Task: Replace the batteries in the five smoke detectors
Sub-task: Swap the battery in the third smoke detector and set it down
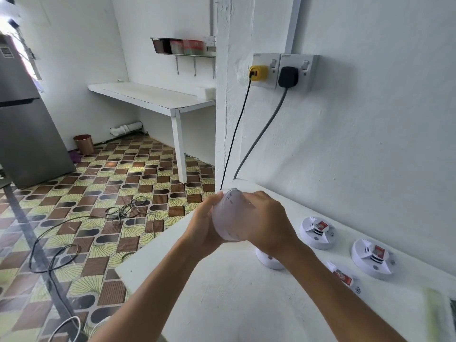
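Note:
Both my hands hold a round white smoke detector (229,213) up above the white counter (222,292). My left hand (204,225) grips its left side and my right hand (266,218) wraps its right side. On the counter lie two open detectors with red batteries showing, one (317,232) by the wall and one (371,257) further right. A third open detector (343,276) lies partly behind my right forearm. Another white detector (267,261) sits under my right wrist, mostly hidden.
Two wall sockets carry a yellow plug (257,73) and a black plug (288,76) whose cables run down to the counter's far edge. Cables (125,208) lie on the patterned floor at left. A fridge (27,119) stands at far left, a white table (158,97) behind.

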`<state>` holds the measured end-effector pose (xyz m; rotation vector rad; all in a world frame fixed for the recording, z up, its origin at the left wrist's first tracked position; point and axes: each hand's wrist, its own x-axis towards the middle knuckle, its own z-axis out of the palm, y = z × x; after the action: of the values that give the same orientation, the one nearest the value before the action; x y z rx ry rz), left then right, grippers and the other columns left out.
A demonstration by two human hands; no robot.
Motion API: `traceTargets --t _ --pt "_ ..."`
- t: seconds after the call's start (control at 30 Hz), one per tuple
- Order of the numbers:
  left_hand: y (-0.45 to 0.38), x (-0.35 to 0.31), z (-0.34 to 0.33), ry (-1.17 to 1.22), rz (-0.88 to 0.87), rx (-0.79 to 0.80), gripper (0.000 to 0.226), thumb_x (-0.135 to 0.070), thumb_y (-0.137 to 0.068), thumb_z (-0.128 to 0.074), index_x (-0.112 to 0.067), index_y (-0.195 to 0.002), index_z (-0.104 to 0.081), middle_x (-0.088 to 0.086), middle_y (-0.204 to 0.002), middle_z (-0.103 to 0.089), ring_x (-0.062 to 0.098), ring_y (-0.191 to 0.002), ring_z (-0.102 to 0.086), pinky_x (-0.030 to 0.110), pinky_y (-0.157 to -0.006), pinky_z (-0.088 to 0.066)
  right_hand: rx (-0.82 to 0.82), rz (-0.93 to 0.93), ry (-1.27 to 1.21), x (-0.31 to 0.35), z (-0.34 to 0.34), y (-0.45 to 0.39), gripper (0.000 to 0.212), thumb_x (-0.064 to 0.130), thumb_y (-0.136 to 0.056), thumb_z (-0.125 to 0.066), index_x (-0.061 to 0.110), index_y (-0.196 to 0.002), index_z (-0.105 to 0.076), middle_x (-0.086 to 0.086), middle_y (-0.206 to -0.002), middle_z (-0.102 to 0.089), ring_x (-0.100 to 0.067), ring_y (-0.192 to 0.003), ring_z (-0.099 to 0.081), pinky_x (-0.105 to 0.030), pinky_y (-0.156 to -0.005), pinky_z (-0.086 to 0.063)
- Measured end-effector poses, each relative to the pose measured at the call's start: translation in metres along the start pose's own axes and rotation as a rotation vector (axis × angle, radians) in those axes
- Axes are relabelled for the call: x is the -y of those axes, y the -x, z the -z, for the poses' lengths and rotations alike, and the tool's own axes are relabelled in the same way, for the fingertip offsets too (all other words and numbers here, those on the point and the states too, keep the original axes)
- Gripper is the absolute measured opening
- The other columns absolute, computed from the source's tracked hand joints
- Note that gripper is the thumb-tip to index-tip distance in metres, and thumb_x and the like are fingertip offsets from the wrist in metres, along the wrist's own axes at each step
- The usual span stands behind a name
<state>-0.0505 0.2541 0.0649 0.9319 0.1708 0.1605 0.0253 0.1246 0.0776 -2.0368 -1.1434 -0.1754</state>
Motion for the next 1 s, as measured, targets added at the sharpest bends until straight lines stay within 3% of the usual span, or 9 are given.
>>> traceTargets --t 0.17,0.23,0.43,0.57,0.63,0.7,0.8,0.9,1.0 --pt "-0.004 0.004 -0.006 -0.087 -0.108 -0.044 0.037 -0.043 -0.082 -0.048 -0.017 -0.097 -0.07 0.01 -0.088 -0.066 0.021 -0.081 -0.064 0.036 -0.063 -0.05 0.001 0.006 0.07 0.007 0.003 -0.004 0.08 0.067 -0.058 -0.045 0.016 -0.117 -0.064 0.003 -0.092 -0.056 -0.014 -0.084 -0.057 -0.016 -0.065 -0.047" --pt "-0.006 0.005 -0.008 -0.099 -0.146 -0.059 0.041 -0.043 -0.081 -0.048 -0.014 -0.104 -0.066 0.01 -0.087 -0.066 0.021 -0.08 -0.065 0.034 -0.062 -0.051 -0.02 0.001 0.059 0.007 0.002 -0.006 0.078 0.066 -0.059 -0.046 0.016 -0.114 -0.065 0.002 -0.09 -0.058 -0.014 -0.08 -0.057 -0.015 -0.063 -0.045" --pt "-0.008 0.004 -0.014 -0.131 -0.24 -0.062 0.035 -0.034 -0.08 -0.055 -0.012 -0.105 -0.062 0.009 -0.085 -0.067 0.018 -0.074 -0.07 0.029 -0.057 -0.054 -0.062 -0.056 -0.072 0.004 -0.004 -0.008 0.076 0.065 -0.06 -0.049 0.016 -0.116 -0.067 0.0 -0.098 -0.067 -0.013 -0.082 -0.061 -0.008 -0.063 -0.044" --pt "-0.011 0.002 -0.011 -0.201 -0.248 -0.101 0.046 -0.039 -0.078 -0.05 -0.01 -0.113 -0.061 0.011 -0.091 -0.069 0.022 -0.082 -0.07 0.03 -0.062 -0.055 -0.085 -0.131 -0.196 0.001 -0.014 -0.002 0.069 0.058 -0.067 -0.058 0.014 -0.119 -0.066 0.002 -0.104 -0.069 -0.011 -0.089 -0.064 -0.007 -0.07 -0.048" --pt "-0.012 0.002 -0.007 -0.267 -0.249 -0.144 0.048 -0.04 -0.078 -0.052 -0.012 -0.117 -0.06 0.013 -0.098 -0.069 0.024 -0.087 -0.069 0.033 -0.067 -0.056 -0.061 -0.196 -0.32 -0.002 -0.018 0.0 0.058 0.045 -0.074 -0.067 0.014 -0.122 -0.064 0.001 -0.11 -0.069 -0.013 -0.095 -0.065 -0.019 -0.076 -0.056" --pt "-0.013 0.003 -0.002 -0.4 -0.262 -0.196 0.052 -0.044 -0.076 -0.058 -0.02 -0.122 -0.059 0.014 -0.109 -0.066 0.026 -0.091 -0.066 0.035 -0.069 -0.055 0.036 -0.325 -0.584 -0.003 -0.016 0.0 0.047 0.026 -0.085 -0.068 0.016 -0.13 -0.057 -0.004 -0.119 -0.067 -0.022 -0.104 -0.066 -0.041 -0.078 -0.06" --pt "-0.012 0.01 0.005 -0.612 -0.254 -0.256 0.068 -0.052 -0.067 -0.07 -0.029 -0.129 -0.052 0.005 -0.119 -0.06 0.022 -0.099 -0.065 0.03 -0.071 -0.057 0.231 -0.617 -1.136 -0.006 -0.008 0.003 0.033 0.029 -0.101 -0.046 0.024 -0.132 -0.051 -0.012 -0.126 -0.061 -0.034 -0.107 -0.064 -0.057 -0.085 -0.054" --pt "-0.006 0.02 0.014 -0.671 -0.207 -0.203 0.063 -0.058 -0.074 -0.062 -0.033 -0.131 -0.051 0.002 -0.125 -0.059 0.02 -0.108 -0.063 0.037 -0.082 -0.058 0.411 -0.699 -1.315 -0.019 -0.009 0.011 0.045 0.045 -0.094 -0.054 0.022 -0.132 -0.048 -0.019 -0.131 -0.057 -0.041 -0.109 -0.062 -0.06 -0.086 -0.052" --pt "0.002 0.027 0.029 -0.561 -0.195 -0.175 0.047 -0.056 -0.08 -0.056 -0.04 -0.124 -0.055 -0.004 -0.129 -0.058 0.017 -0.112 -0.062 0.045 -0.092 -0.054 0.366 -0.757 -1.26 -0.035 -0.017 0.022 0.072 0.026 -0.074 -0.075 0.037 -0.134 -0.036 -0.018 -0.134 -0.051 -0.04 -0.107 -0.061 -0.046 -0.068 -0.057"
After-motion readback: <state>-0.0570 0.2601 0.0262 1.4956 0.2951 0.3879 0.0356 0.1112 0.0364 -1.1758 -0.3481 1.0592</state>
